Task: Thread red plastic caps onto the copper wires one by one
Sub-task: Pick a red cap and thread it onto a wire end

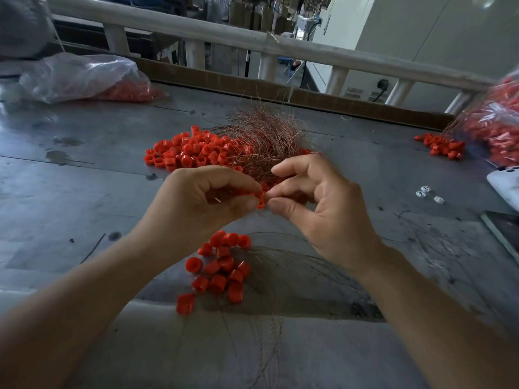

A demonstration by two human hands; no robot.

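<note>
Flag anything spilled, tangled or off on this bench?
Nothing damaged. Loose red caps lie piled beside a tangled copper wire bundle; another cluster sits near the bench edge. A few small white pieces lie scattered at right. Both hands, left hand and right hand, pinch one cap.

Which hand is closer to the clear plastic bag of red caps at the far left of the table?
Left. The left hand sits near the table's middle, on the side of the plastic bag. The right hand is farther to the right. Both pinch one red cap.
</note>
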